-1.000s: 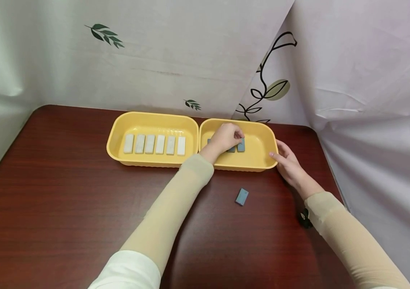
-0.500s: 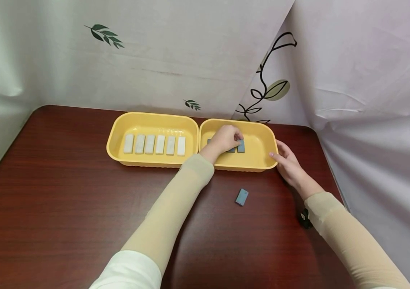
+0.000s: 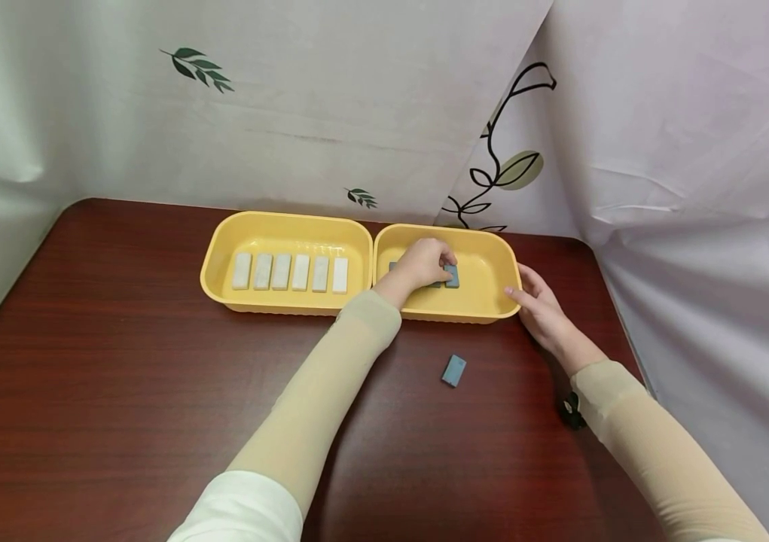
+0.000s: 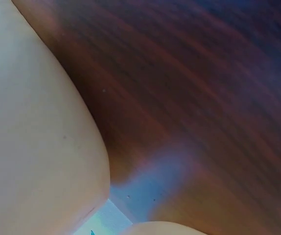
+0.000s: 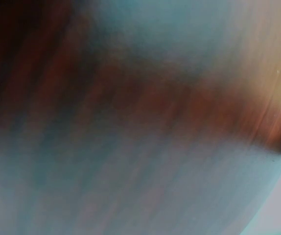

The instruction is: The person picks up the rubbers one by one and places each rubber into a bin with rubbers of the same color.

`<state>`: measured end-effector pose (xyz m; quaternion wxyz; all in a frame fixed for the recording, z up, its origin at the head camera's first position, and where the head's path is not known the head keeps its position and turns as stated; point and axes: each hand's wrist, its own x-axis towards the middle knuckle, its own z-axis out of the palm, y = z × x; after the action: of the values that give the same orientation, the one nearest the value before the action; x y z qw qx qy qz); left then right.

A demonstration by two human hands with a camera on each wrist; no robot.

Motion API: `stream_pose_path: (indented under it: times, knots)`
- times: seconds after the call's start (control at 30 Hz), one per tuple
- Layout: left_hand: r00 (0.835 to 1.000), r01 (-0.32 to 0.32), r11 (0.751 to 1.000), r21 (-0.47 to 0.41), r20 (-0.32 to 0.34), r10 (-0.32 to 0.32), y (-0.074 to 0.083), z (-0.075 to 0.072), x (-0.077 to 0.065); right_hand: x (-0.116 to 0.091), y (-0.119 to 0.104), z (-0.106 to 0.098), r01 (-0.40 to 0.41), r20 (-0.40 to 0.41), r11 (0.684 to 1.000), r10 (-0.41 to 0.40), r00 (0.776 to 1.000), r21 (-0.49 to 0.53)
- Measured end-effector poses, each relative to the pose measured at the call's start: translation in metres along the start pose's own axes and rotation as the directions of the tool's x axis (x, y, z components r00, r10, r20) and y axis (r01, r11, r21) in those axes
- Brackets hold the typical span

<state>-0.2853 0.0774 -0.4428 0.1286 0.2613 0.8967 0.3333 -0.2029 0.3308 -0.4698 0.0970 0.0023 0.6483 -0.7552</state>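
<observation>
In the head view my left hand [image 3: 421, 263] reaches into the right yellow tray [image 3: 486, 310]. Its thumb and index finger pinch a small blue-grey block [image 3: 453, 278] lying on the tray floor. Two more blue-grey blocks show only in part, hidden by this hand. My right hand [image 3: 545, 310] grips the right end of the same tray, thumb over the rim and fingers along the outer wall. Another blue-grey block [image 3: 453, 371] lies tilted on the table in front of the tray. Neither wrist view shows the held things clearly.
A left yellow tray [image 3: 289, 215] adjoins the right one and holds several white blocks [image 3: 300, 272] in a row. Both stand on a dark red-brown wooden table [image 3: 154, 406]. Pale patterned cloth [image 3: 289, 105] hangs behind and beside the table.
My left hand and the pinched block have shifted very slightly toward me inside the tray. The right hand stays on the tray's end, and the loose block has not moved.
</observation>
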Motion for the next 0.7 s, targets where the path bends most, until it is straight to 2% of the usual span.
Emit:
stream_pose_path:
  times: [0.7]
  knots:
    - [0.999,-0.004,1.0,0.01,0.032,0.003,0.0016,-0.0013,-0.001,-0.0008,-0.0001,0.0005,-0.001,-0.003,1.0,0.001,1.0,-0.005]
